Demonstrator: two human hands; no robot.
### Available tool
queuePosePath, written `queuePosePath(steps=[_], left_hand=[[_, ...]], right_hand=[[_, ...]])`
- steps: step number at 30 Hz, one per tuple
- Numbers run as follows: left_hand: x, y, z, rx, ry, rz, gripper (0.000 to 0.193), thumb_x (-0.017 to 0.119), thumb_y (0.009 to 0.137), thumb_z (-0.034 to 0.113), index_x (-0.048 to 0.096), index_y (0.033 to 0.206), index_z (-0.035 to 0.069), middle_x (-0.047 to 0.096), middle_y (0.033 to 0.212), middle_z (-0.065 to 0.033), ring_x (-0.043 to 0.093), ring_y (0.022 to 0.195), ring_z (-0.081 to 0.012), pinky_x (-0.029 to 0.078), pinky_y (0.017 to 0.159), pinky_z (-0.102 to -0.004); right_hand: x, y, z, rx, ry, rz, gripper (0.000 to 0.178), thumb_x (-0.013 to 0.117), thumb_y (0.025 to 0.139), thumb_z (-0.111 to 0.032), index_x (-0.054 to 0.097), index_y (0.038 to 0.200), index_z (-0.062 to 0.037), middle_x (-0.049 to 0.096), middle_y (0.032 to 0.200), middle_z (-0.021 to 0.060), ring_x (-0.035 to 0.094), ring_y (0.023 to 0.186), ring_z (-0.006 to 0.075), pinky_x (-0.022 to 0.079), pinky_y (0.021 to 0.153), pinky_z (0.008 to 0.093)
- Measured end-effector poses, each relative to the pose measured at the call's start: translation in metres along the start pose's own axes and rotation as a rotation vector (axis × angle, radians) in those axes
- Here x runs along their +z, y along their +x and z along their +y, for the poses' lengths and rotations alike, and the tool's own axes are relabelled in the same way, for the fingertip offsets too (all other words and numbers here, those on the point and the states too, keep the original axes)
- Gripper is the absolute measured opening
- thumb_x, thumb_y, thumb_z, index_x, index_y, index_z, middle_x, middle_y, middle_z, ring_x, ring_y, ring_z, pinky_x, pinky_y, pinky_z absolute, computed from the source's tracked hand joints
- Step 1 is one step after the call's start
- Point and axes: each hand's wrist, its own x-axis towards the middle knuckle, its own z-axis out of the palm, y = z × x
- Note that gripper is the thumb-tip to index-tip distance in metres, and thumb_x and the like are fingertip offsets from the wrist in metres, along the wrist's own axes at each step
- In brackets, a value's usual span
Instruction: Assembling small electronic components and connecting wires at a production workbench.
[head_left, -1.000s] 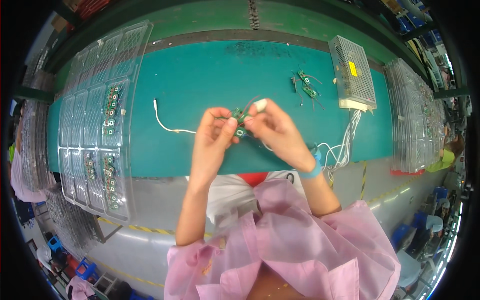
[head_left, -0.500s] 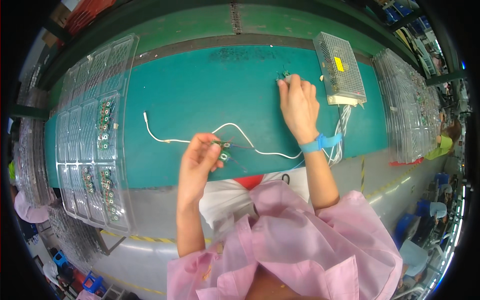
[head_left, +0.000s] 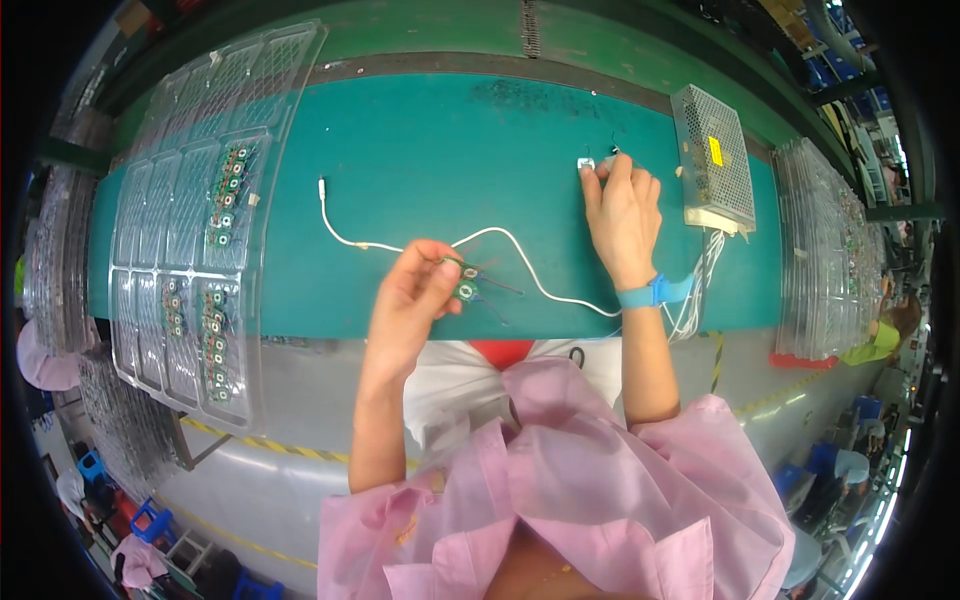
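Observation:
My left hand [head_left: 415,290] pinches small green circuit boards [head_left: 467,288] between thumb and fingers; each has a pale ring and thin loose wires trailing right. They are above the near part of the green mat [head_left: 400,130]. Farther off, my right hand [head_left: 625,220] reaches down to the mat with curled fingers. At its thumb tip lies a small board with a white square face [head_left: 586,163]; another small dark board with a wire [head_left: 615,150] shows by the index fingertip. The fingers partly hide both. A white cable [head_left: 520,255] with a plug end [head_left: 322,187] runs behind my left hand.
Clear plastic trays [head_left: 140,300] at the left hold rows of green boards [head_left: 215,345]. At the right stands a perforated metal power supply [head_left: 715,155] with white cables [head_left: 705,270]. Beyond it are stacked clear trays [head_left: 815,250]. A blue wrist strap [head_left: 657,291] circles my right wrist.
The whole view has shifted, moving the table things rightward. My right thumb has moved left against the boards, uncovering the white-faced one. My left hand keeps its boards.

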Motion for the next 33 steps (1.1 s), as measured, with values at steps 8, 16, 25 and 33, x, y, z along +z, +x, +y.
queuePosePath(steps=[8,16,25,33], left_hand=[[-0.004,0.003,-0.001,0.016,0.048,-0.008,0.015,0.056,0.091,0.015,0.055,0.103,0.007,0.050,0.078,0.0008,0.046,0.066,-0.0059,0.041,0.061,-0.0176],[-0.003,0.001,-0.002,0.081,0.077,0.040,0.018,0.056,0.091,0.017,0.055,0.104,0.005,0.052,0.078,-0.0010,0.046,0.068,-0.0059,0.042,0.061,-0.0188],[-0.002,0.003,0.003,0.062,0.053,0.026,0.019,0.057,0.091,0.019,0.056,0.104,0.005,0.054,0.081,-0.0010,0.047,0.070,-0.0059,0.042,0.061,-0.0187],[-0.006,-0.002,0.000,0.047,0.016,0.062,0.019,0.058,0.091,0.020,0.057,0.106,0.008,0.055,0.083,0.0027,0.046,0.068,-0.0022,0.039,0.059,-0.0158]], right_hand=[[-0.025,-0.009,-0.024,0.088,1.157,-0.504,0.011,0.057,0.088,-0.009,0.051,0.097,-0.0073,0.057,0.083,0.0029,0.054,0.072,0.0100,0.043,0.063,0.0224],[-0.036,-0.037,-0.064,0.040,1.493,-0.830,0.011,0.057,0.090,-0.008,0.049,0.097,-0.0064,0.055,0.075,0.0004,0.045,0.063,0.0052,0.036,0.057,0.0187],[-0.039,-0.036,-0.062,-0.021,1.390,-0.856,0.011,0.055,0.091,-0.009,0.053,0.102,-0.0063,0.054,0.076,-0.0014,0.045,0.064,0.0039,0.037,0.057,0.0167],[-0.038,-0.036,-0.064,0.088,1.421,-0.779,0.018,0.046,0.096,-0.020,0.054,0.104,-0.0056,0.054,0.075,0.0000,0.044,0.061,0.0050,0.036,0.054,0.0171]])
